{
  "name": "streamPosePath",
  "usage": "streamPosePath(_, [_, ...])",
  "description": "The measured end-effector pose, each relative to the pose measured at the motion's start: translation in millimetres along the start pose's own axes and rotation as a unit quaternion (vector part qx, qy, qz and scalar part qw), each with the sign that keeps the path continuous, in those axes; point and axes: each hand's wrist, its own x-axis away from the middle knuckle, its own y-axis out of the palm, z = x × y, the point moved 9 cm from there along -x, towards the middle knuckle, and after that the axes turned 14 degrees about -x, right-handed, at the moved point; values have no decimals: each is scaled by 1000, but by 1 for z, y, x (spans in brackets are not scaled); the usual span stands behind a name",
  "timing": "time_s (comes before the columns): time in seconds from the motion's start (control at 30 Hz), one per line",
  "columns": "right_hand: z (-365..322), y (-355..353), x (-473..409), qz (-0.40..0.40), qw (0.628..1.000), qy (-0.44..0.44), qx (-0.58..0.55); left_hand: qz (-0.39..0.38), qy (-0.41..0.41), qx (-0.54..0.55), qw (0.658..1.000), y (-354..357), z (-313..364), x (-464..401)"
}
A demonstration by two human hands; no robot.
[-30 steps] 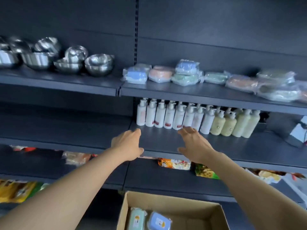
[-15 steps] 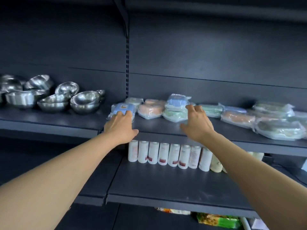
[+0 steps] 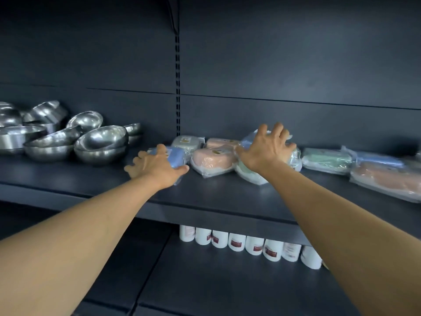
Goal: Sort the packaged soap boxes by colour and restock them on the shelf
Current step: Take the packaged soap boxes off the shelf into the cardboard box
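The left hand (image 3: 157, 166), left of centre in the frame, has its fingers spread over a blue soap pack (image 3: 176, 156), resting on its near-left end rather than closing round it; the pack's long axis runs left to right along the shelf (image 3: 216, 197). The right hand (image 3: 267, 148), just right of centre, is splayed over a stacked blue pack (image 3: 249, 139), which lies on a green one (image 3: 247, 173); whether the fingertips press down or only hover I cannot tell. Between the hands lies a pink pack (image 3: 213, 161), touching its neighbours, with a pale green one (image 3: 185, 142) behind. Further mixed packs (image 3: 325, 160) trail toward the right edge. The left hand is nearer the bare shelf at left, which ends at the steel bowls (image 3: 100, 142). The front lip is close below both wrists.
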Motion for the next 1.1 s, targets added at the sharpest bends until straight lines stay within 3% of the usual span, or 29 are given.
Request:
streamPosePath(0.17, [9,17,-14,-23,997,68,12,49,-13,10,999,1,2,-3])
streamPosePath(0.33, [7,10,-15,-35,996,76,-15,60,-11,15,998,-3,-2,-1])
streamPosePath(0.5, [-1,-21,7,-6,997,34,-71,108,11,16,994,-26,-14,18])
streamPosePath(0.67, [-9,-58,58,-15,995,-5,-100,114,34,89,989,-52,-36,60])
streamPosePath(0.87, [-14,-94,150,-62,989,-45,-126,58,106,171,978,-55,-58,140])
streamPosePath(1.1, [22,-87,269,-125,984,-23,-121,-42,190,199,960,4,-69,232])
